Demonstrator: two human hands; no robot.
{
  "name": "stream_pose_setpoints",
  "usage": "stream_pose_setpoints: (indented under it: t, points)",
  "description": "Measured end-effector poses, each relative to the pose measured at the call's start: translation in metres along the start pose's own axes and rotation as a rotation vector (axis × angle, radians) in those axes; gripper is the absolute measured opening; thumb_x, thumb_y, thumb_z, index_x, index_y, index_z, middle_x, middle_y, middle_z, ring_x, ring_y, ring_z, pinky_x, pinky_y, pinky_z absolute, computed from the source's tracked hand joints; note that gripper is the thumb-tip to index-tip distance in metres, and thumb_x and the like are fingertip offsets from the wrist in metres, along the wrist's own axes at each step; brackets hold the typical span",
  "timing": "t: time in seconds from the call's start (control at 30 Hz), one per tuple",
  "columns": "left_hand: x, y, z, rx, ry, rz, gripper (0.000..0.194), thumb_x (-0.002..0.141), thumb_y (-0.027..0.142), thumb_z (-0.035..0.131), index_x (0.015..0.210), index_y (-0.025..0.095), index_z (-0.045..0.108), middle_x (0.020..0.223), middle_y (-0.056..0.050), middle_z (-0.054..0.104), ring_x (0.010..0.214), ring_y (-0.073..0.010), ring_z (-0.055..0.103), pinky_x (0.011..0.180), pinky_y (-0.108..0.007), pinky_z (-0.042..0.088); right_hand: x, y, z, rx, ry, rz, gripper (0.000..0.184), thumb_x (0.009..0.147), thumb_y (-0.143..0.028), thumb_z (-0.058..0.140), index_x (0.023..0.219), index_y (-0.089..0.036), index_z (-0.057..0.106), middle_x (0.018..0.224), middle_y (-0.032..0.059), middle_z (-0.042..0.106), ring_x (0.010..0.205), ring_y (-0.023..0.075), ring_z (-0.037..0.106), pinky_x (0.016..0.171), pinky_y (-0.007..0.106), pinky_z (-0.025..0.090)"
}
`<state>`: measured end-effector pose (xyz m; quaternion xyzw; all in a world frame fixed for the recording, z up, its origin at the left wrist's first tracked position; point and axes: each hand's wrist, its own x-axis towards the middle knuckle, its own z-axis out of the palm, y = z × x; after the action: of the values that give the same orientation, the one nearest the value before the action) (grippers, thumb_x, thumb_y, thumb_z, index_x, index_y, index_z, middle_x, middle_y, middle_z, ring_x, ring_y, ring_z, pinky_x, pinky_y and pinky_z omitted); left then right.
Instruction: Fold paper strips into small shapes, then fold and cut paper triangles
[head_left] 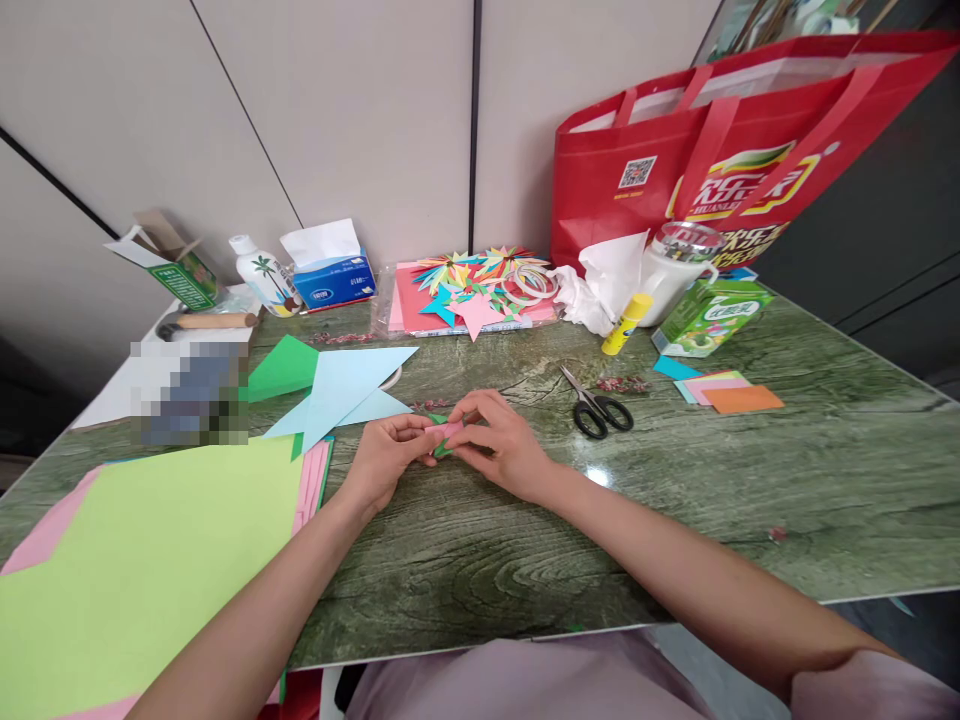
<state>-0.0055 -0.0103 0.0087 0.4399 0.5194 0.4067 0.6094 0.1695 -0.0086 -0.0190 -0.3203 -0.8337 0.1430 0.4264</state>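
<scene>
Light-green paper point(180, 550) lies at the left, with a pale blue paper star point(341, 390) just beyond it. Next comes the left hand point(382, 455), thumb and fingers closed in a pinch on a small pink-and-green paper piece point(451, 430) over the table point(465, 580), in front of the person. The right hand point(504, 452) pinches that piece from the other side, fingers curled and nearly together; how firmly, I cannot tell. With paper this small, steadying it in 1 hand while the other works the edges lightly would probably avoid crumpling. Farther right, black-handled scissors point(596, 407) lie well apart, then a glue stick point(628, 322) and coloured slips point(742, 398).
</scene>
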Motion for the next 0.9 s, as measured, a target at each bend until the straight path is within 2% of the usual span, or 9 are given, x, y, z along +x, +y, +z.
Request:
stream_pose_setpoints:
  t: [0.27, 0.53, 0.6, 0.73, 0.9]
  points:
    - [0.0006, -0.0003, -0.0001, -0.004, -0.071, 0.012, 0.025, 0.054, 0.025, 0.078, 0.074, 0.013, 0.069, 0.066, -0.004, 0.07, 0.053, -0.0113, 0.06, 0.054, -0.022, 0.047, 0.0002, -0.0062, -0.0001, 0.119, 0.018, 0.19, 0.009, 0.074, -0.012, 0.062, 0.078, -0.02, 0.064, 0.094, 0.0055, 0.053, 0.091, 0.0188, 0.051, 0.08, 0.037, 0.044]
    - [-0.0026, 0.0028, 0.0012, 0.065, -0.115, 0.04, 0.019, 0.062, 0.026, 0.074, 0.074, 0.013, 0.069, 0.066, -0.003, 0.069, 0.055, -0.011, 0.061, 0.057, -0.021, 0.048, -0.0008, -0.006, 0.0028, 0.277, 0.04, 0.339, 0.004, 0.069, -0.016, 0.066, 0.07, -0.019, 0.064, 0.1, 0.0056, 0.054, 0.096, 0.0185, 0.054, 0.083, 0.034, 0.043]
    - [-0.0037, 0.0034, 0.0026, 0.087, -0.133, 0.048, 0.018, 0.065, 0.028, 0.072, 0.075, 0.013, 0.069, 0.066, -0.003, 0.069, 0.056, -0.0116, 0.061, 0.058, -0.022, 0.049, -0.0003, -0.0063, 0.0047, 0.35, 0.057, 0.415, 0.003, 0.068, -0.017, 0.067, 0.068, -0.018, 0.064, 0.097, 0.0058, 0.056, 0.092, 0.0181, 0.056, 0.077, 0.031, 0.045]
    - [-0.0058, 0.0046, 0.0047, 0.148, -0.147, 0.072, 0.02, 0.069, 0.03, 0.068, 0.078, 0.012, 0.069, 0.066, -0.004, 0.07, 0.058, -0.0132, 0.063, 0.061, -0.024, 0.05, 0.0014, -0.0057, 0.0066, 0.501, 0.065, 0.575, 0.009, 0.064, -0.022, 0.07, 0.064, -0.016, 0.063, 0.079, 0.0032, 0.058, 0.064, 0.0124, 0.055, 0.054, 0.024, 0.043]
    - [-0.0064, 0.0034, 0.0035, 0.199, -0.17, 0.107, 0.019, 0.069, 0.029, 0.069, 0.08, 0.013, 0.069, 0.068, -0.003, 0.07, 0.063, -0.0144, 0.064, 0.065, -0.025, 0.05, 0.0025, -0.0027, 0.0063, 0.547, 0.075, 0.604, 0.012, 0.061, -0.024, 0.072, 0.059, -0.015, 0.064, 0.072, 0.0023, 0.058, 0.06, 0.0113, 0.053, 0.051, 0.022, 0.038]
